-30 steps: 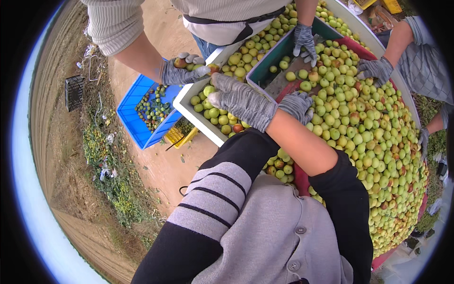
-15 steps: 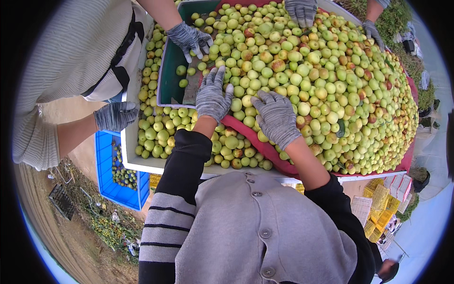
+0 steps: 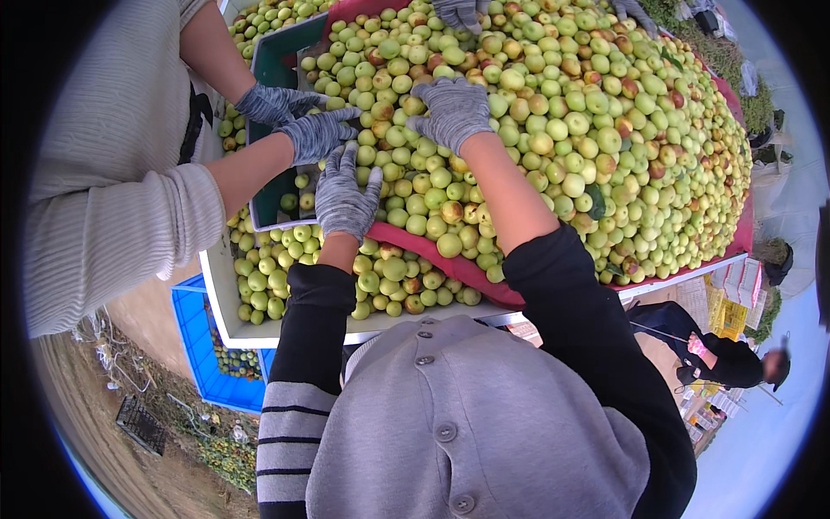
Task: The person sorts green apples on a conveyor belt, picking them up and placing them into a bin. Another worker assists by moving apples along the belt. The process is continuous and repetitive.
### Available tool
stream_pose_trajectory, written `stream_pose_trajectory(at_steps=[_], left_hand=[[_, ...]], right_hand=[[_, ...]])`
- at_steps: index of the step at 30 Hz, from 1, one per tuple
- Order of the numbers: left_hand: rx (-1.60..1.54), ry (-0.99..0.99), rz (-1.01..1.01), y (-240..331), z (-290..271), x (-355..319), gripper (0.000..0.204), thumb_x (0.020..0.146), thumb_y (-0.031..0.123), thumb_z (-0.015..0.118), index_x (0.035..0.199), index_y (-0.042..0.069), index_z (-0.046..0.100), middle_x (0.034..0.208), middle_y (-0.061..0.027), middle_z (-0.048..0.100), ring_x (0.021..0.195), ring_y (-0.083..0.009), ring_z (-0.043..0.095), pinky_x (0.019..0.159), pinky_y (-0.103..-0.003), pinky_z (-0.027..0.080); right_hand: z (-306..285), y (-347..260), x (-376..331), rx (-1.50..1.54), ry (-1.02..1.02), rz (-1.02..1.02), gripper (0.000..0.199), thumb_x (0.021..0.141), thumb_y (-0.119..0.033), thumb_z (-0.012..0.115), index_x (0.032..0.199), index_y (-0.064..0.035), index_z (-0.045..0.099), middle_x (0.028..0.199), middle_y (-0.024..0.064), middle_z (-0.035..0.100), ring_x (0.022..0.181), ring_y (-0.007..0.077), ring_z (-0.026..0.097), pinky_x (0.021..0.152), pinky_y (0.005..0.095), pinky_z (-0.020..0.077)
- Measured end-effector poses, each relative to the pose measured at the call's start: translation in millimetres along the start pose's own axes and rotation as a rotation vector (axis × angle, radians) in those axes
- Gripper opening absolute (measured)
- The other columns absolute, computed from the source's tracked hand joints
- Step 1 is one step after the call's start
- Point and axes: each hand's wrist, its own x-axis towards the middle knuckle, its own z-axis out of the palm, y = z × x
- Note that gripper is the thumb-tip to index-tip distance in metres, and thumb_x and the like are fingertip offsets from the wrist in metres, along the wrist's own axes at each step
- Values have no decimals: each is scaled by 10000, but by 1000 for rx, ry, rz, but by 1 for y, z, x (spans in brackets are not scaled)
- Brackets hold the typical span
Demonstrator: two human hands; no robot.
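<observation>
A big heap of small green and reddish round fruit (image 3: 571,130) lies on a red cloth (image 3: 450,266). My left hand (image 3: 344,197), in a grey glove, rests palm down with fingers spread at the heap's near left edge, beside a green crate (image 3: 270,197). My right hand (image 3: 453,111), also gloved, lies further up the heap with fingers curved over the fruit; what is under it is hidden. A co-worker's two gloved hands (image 3: 301,123) reach in from the left, just above my left hand.
A white tray (image 3: 218,304) full of fruit sits below the cloth's edge. A blue crate (image 3: 197,346) stands on the ground at the left. Other gloved hands (image 3: 458,10) work at the far side. A person (image 3: 735,362) and yellow boxes (image 3: 731,317) are at the right.
My right hand has reached further up the heap. My left hand has shifted left toward the green crate. The co-worker's hands have come together close to my left hand.
</observation>
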Motion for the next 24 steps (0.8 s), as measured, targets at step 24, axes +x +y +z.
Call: stream_pose_trajectory(at_steps=[24], left_hand=[[-10,51,30,0,-3,-4,600,879,390,615,1360,58,477,1349,-207,497,1246,-378,473,1070,-448,370]], right_hand=[[-19,140,72,-172,-267,140,408,869,-58,586,1273,-115,571,1203,122,645,1021,288,660,866,421,547]])
